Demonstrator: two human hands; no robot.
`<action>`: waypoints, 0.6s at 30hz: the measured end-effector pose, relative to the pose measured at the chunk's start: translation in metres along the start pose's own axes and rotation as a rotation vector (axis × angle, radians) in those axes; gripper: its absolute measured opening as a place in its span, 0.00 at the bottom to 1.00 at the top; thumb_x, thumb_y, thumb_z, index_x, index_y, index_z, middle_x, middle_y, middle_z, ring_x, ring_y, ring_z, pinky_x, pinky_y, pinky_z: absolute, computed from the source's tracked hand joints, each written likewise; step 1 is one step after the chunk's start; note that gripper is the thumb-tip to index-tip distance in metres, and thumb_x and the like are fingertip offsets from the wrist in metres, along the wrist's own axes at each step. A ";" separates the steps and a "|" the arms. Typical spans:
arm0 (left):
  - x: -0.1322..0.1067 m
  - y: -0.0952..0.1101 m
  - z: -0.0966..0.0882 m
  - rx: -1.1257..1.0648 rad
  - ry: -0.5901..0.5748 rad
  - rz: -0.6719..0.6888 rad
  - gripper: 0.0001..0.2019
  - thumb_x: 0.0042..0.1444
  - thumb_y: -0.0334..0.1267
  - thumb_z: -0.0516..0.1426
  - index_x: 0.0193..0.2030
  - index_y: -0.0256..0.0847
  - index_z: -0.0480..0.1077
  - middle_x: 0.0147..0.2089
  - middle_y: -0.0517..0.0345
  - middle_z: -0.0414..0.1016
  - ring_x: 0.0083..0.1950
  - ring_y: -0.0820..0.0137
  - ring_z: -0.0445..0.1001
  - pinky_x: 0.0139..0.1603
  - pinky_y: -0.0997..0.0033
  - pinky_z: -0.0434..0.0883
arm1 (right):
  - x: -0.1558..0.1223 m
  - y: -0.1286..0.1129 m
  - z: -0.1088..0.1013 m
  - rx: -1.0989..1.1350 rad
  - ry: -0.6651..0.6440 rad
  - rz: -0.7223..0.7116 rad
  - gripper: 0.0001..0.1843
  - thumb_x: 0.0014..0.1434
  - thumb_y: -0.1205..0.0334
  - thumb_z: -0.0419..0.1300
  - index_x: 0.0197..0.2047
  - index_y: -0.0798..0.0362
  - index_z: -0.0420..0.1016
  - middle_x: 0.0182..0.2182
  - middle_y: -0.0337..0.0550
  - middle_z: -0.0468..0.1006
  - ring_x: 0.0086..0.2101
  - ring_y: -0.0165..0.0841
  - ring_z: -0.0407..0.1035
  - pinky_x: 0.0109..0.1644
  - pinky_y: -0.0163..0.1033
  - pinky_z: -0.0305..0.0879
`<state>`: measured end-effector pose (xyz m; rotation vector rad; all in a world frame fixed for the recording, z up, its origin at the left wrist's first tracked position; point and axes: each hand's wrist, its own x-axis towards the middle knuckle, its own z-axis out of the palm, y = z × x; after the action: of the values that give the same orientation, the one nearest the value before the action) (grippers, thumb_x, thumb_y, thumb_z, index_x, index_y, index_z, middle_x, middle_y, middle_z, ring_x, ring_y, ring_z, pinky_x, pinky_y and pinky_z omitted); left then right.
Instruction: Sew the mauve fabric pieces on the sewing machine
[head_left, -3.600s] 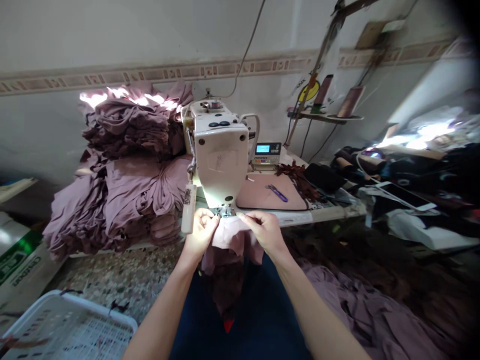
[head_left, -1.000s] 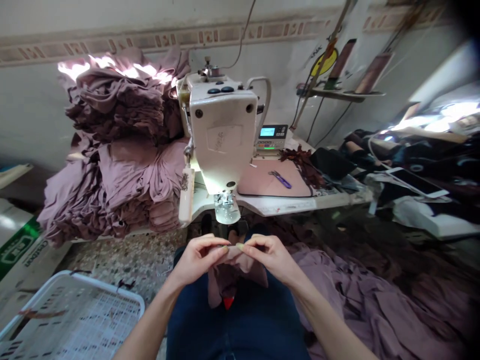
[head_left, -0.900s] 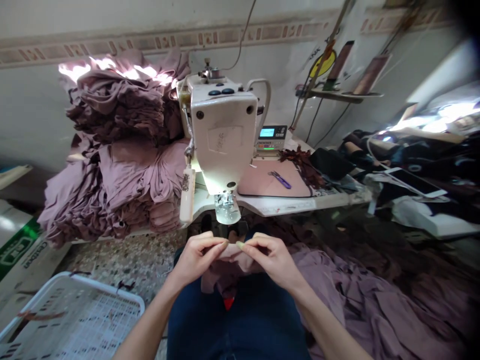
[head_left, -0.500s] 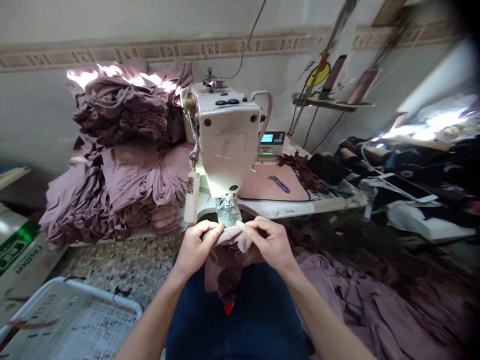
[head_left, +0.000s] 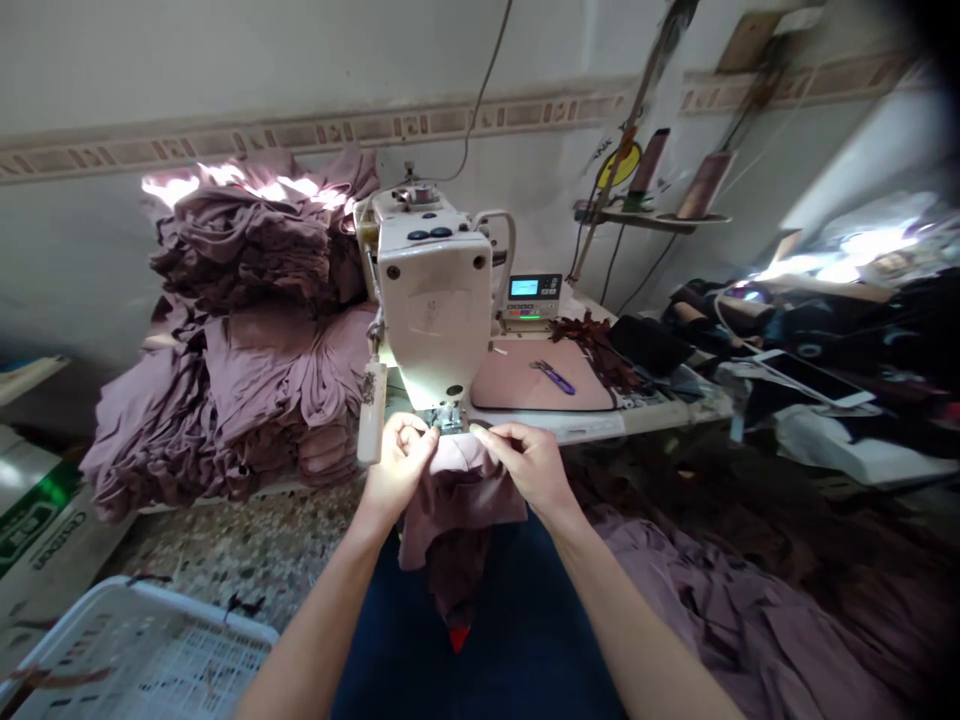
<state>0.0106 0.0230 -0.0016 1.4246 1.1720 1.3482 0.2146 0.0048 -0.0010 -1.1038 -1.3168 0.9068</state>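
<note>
My left hand (head_left: pixel 401 460) pinches the left edge of a mauve piece of fabric (head_left: pixel 465 490) close under the presser foot (head_left: pixel 450 415) of a white sewing machine (head_left: pixel 431 310). On the other side, my right hand (head_left: pixel 529 460) has the right edge between thumb and forefinger. The fabric's upper edge is stretched between both hands at the needle area, and the rest hangs down over my lap. Whether the edge lies beneath the foot I cannot tell. A small red tip (head_left: pixel 458 638) shows at the lower end of the hanging cloth.
Folded mauve garments (head_left: pixel 262 350) are piled left of the machine. Purple thread snips (head_left: pixel 555 377) lie on a pink mat (head_left: pixel 517 388). A control panel (head_left: pixel 534 290), thread cones (head_left: pixel 705 185) and a phone (head_left: pixel 814 378) are to the right. A white basket (head_left: pixel 157 590) stands lower left; more fabric (head_left: pixel 720 600) lies lower right.
Both hands have moved up toward the presser foot with the fabric, covering the metal plate that showed before. More of the cloth now hangs spread below them. The view has shifted slightly.
</note>
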 end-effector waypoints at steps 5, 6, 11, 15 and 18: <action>0.008 0.001 0.009 -0.100 0.000 0.001 0.18 0.60 0.48 0.69 0.38 0.42 0.66 0.25 0.72 0.53 0.25 0.75 0.53 0.29 0.76 0.53 | 0.012 0.008 -0.004 -0.116 0.082 -0.045 0.21 0.63 0.47 0.69 0.24 0.52 0.83 0.21 0.40 0.80 0.25 0.34 0.69 0.31 0.38 0.62; 0.009 0.002 0.010 -0.112 -0.003 -0.002 0.18 0.60 0.48 0.70 0.37 0.42 0.66 0.25 0.71 0.53 0.25 0.75 0.53 0.29 0.76 0.54 | 0.014 0.010 -0.004 -0.128 0.091 -0.048 0.21 0.62 0.46 0.69 0.25 0.53 0.84 0.22 0.41 0.80 0.25 0.35 0.69 0.31 0.38 0.62; 0.008 0.000 0.010 -0.133 0.001 -0.027 0.19 0.59 0.50 0.71 0.38 0.41 0.67 0.24 0.73 0.53 0.24 0.76 0.52 0.27 0.76 0.53 | 0.014 0.021 -0.006 -0.079 0.070 -0.026 0.19 0.61 0.46 0.70 0.28 0.52 0.86 0.25 0.42 0.83 0.28 0.37 0.73 0.35 0.40 0.66; 0.002 -0.006 -0.001 -0.094 0.049 -0.056 0.20 0.59 0.52 0.70 0.41 0.42 0.68 0.23 0.73 0.53 0.23 0.76 0.54 0.27 0.77 0.54 | 0.002 0.038 -0.005 0.020 0.088 0.048 0.20 0.60 0.43 0.72 0.30 0.52 0.86 0.28 0.43 0.84 0.31 0.39 0.75 0.39 0.41 0.70; -0.003 -0.010 -0.021 0.130 0.134 -0.034 0.18 0.59 0.52 0.69 0.38 0.40 0.71 0.23 0.71 0.56 0.24 0.75 0.57 0.28 0.76 0.56 | -0.019 0.051 -0.003 0.040 0.220 0.072 0.21 0.59 0.41 0.73 0.38 0.53 0.88 0.35 0.46 0.87 0.36 0.41 0.78 0.42 0.42 0.73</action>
<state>-0.0115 0.0216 -0.0105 1.4158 1.3877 1.3825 0.2211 -0.0002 -0.0550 -1.1896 -1.0802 0.8346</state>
